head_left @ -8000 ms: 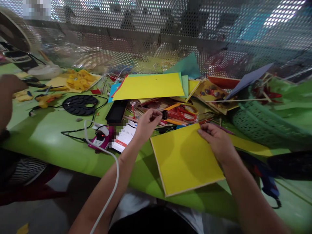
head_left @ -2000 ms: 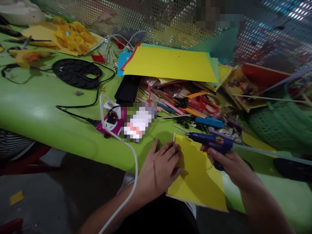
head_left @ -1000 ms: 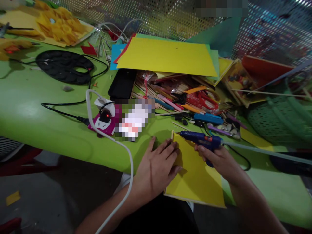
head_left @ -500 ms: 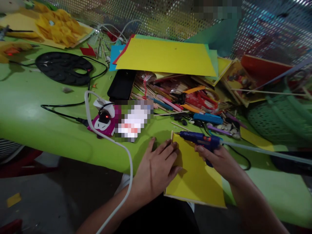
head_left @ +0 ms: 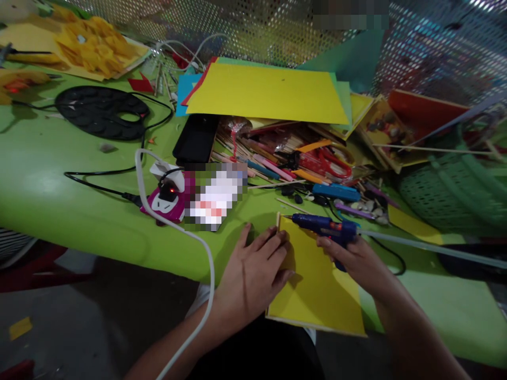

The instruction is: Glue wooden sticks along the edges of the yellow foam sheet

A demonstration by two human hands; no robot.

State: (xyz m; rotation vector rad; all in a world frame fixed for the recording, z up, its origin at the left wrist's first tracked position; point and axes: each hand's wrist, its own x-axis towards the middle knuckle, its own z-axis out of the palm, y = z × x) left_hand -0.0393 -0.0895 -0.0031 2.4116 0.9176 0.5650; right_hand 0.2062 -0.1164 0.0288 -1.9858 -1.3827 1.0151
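A yellow board [head_left: 320, 287] lies at the near edge of the green table [head_left: 59, 184], partly overhanging it. My left hand [head_left: 253, 272] rests flat on the board's left edge, fingers stretched out. My right hand [head_left: 352, 258] grips a blue hot glue gun [head_left: 328, 228]. The gun's nozzle points left at the board's far left corner, and a clear glue stick trails out of its back to the right.
A pile of sticks, pencils and red scissors [head_left: 325, 161] sits behind the board. Yellow paper sheets [head_left: 265, 95] lie further back. A pink power strip [head_left: 168, 198] with cables, a black palette [head_left: 99, 111] and a green basket [head_left: 455, 190] surround the spot.
Eight seconds ago my right hand held the board and my left reached into the pile. Since then my right hand took the glue gun and my left pressed the board; the last second shows almost no movement.
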